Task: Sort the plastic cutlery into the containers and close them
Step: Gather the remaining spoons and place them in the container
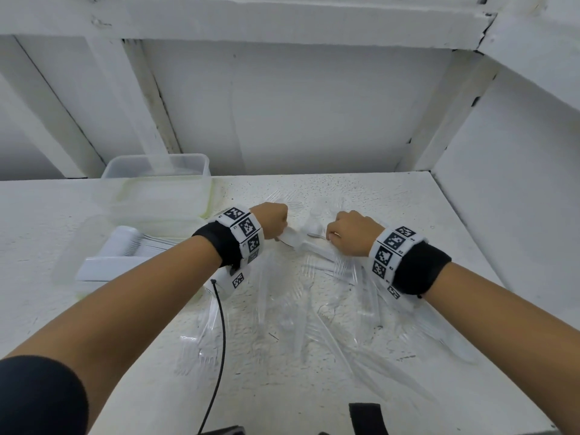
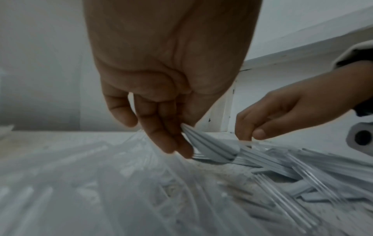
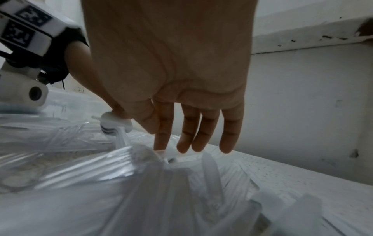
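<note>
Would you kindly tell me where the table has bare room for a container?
Bare: white table between the back wall and the clear plastic cutlery pile; also the near left edge, under the left forearm. Crowded: centre-right pile and the clear plastic containers at left.

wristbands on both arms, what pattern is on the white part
Black-and-white square code markers on the white wristbands, above black cuffs; clearest in the head view.

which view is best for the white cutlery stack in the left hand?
Left wrist. It shows the white cutlery stack close up, pinched between the fingertips of the left hand. The head view shows only a small white patch of it beside that hand. The right wrist view shows the stack's end at the left hand's fingertips.
</note>
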{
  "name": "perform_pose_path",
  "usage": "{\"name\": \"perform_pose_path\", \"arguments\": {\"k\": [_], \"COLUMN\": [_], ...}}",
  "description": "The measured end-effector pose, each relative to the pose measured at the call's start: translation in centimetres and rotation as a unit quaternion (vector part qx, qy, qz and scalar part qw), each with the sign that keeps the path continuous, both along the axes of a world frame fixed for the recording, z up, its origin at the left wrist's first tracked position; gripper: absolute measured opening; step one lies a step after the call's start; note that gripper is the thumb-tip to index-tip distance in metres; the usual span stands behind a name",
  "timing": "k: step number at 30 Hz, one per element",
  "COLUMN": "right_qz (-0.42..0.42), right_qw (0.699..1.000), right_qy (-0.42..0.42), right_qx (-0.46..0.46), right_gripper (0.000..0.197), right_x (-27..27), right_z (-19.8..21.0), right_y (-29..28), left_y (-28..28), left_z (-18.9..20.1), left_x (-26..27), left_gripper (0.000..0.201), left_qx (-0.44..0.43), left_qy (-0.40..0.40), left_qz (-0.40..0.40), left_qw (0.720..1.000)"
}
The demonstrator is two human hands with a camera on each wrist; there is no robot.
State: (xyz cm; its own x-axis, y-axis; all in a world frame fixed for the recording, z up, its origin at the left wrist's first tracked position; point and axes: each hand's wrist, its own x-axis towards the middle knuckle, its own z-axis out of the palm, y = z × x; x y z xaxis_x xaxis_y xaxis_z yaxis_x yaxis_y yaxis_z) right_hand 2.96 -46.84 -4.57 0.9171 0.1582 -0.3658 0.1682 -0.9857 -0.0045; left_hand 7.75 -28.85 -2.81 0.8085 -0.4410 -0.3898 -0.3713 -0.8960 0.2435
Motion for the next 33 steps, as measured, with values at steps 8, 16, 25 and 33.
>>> {"name": "perform_pose_path", "arguments": {"k": [8, 16, 25, 33], "right_qz": [-0.028, -0.06, 0.042, 0.024], "right_qw": [0.999, 0.997, 0.996, 0.999], "right_qy": [-0.018, 0.006, 0.061, 0.047], "right_qx": [0.036, -0.046, 0.054, 0.01], "right_gripper": [0.031, 0.038, 0.027, 0.046], "right_x": [2.0, 3.2, 1.6, 1.6], "right_z": [0.9, 0.7, 1.6, 0.2], "right_y": [1.9, 3.3, 4.4, 4.7], "left_y": [2.5, 4.6, 6.4, 5.7], "left_z": [1.5, 3.0, 4.8, 3.7], "left_x": [-0.8, -0.4, -0.7, -2.1], "left_gripper": [0.031, 0.009, 0.011, 0.021], "left_qx": [0.016, -0.172, -0.544, -0.404], "left_qy": [-0.005, -0.034, 0.07, 0.052], "left_qz": [-0.033, 0.092, 0.323, 0.258], "left_qw": [0.999, 0.98, 0.771, 0.876]}}
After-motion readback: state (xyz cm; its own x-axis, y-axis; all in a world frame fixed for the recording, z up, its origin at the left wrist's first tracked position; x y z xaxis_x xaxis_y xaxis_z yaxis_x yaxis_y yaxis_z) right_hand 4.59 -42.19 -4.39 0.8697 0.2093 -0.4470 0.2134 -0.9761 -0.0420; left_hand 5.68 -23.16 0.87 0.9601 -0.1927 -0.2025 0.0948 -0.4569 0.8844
